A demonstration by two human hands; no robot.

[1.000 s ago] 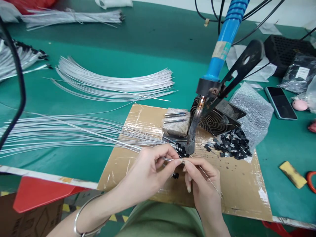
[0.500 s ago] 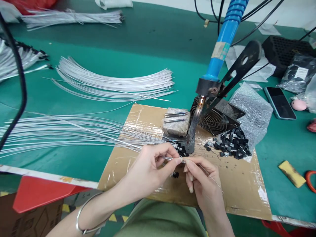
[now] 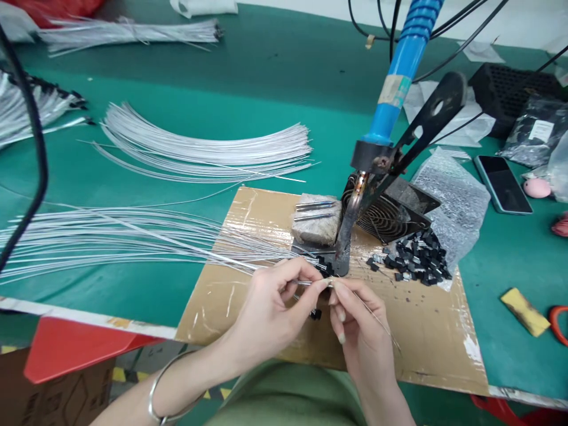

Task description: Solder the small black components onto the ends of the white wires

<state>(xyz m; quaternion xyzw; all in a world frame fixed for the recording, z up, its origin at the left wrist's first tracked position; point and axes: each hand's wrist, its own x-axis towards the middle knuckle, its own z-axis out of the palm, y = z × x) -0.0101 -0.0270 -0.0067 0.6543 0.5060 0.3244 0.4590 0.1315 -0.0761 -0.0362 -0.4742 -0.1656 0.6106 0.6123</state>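
Note:
My left hand (image 3: pixel 275 307) pinches the end of a thin silver wire between thumb and forefinger, over the cardboard sheet (image 3: pixel 426 337). My right hand (image 3: pixel 359 325) meets it fingertip to fingertip and pinches another thin wire (image 3: pixel 381 325) that trails off to the right. The two wire ends touch between the hands. Just beyond the fingertips stands the blue-handled soldering iron (image 3: pixel 394 89), its tip down in a small dark pot (image 3: pixel 341 263). A few small black parts (image 3: pixel 316 313) lie under the hands.
A fan of silver wires (image 3: pixel 110 236) runs left from the hands; more bundles (image 3: pixel 204 148) lie further back. A heap of black parts (image 3: pixel 419 257), a small fan (image 3: pixel 386 216), a stone block (image 3: pixel 317 222), a phone (image 3: pixel 503 183) and a yellow sponge (image 3: pixel 526 313) sit to the right.
Both hands stay pinched together; they have shifted slightly up and the right fingers have curled a little more. Nothing else has moved.

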